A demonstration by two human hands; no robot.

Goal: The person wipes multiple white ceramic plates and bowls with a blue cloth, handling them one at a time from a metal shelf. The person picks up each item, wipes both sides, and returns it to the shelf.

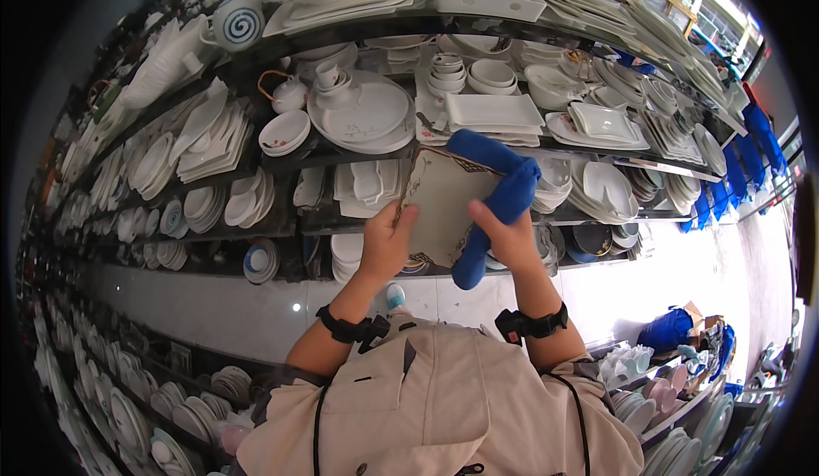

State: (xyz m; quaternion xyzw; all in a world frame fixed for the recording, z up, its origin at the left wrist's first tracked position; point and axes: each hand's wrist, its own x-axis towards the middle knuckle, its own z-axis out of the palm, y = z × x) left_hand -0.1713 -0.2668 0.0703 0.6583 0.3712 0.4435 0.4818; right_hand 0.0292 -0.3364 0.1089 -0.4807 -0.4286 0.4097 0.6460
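Between my two hands is a cream square plate (439, 207) with a dark patterned trim along parts of its edge. My left hand (388, 241) grips its left side, thumb on the face and fingers behind. On the right, my right hand (505, 235) is closed on a blue cloth (503, 188) and the plate's edge, its thumb lying over the face. The cloth hangs over the plate's upper right corner and down its right side. The fingers behind the plate are hidden.
Shelves ahead hold stacked white dishes. Right behind the plate sit a rectangular white dish (495, 112) and a large oval platter (363, 111). A teapot (290, 94) stands farther left. More crockery racks lie low at both sides, with a blue bag (665, 329) on the right.
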